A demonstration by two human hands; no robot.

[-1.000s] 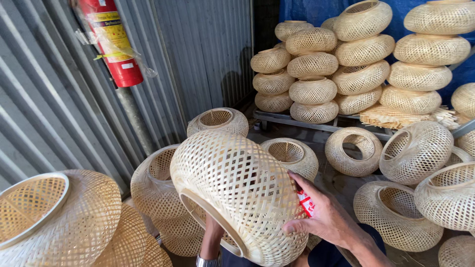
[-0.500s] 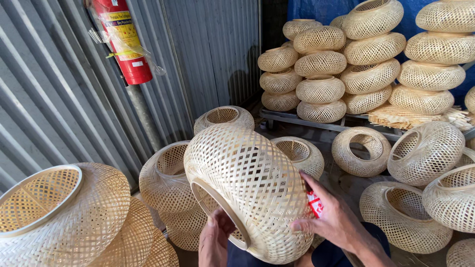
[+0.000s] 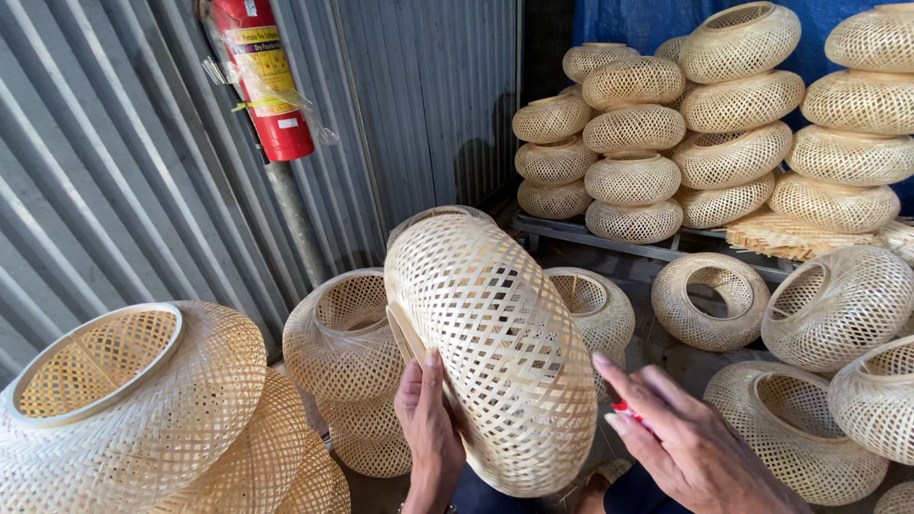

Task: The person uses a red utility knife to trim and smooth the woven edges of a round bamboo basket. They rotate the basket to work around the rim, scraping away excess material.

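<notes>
A woven bamboo lampshade (image 3: 490,352) stands tilted on edge at centre. At seven o'clock the left hand (image 3: 430,428) grips its rim, fingers curled around it. At four o'clock the right hand (image 3: 681,433) touches its weave, fingers spread, a small red object (image 3: 624,409) beneath them.

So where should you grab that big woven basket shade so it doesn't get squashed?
Best by the stiff flat rim around its opening, coming from the left side, where the left hand already pinches it. The woven shade stands on edge, and its round wall is thin open lattice that would probably flex under a squeeze.
</notes>
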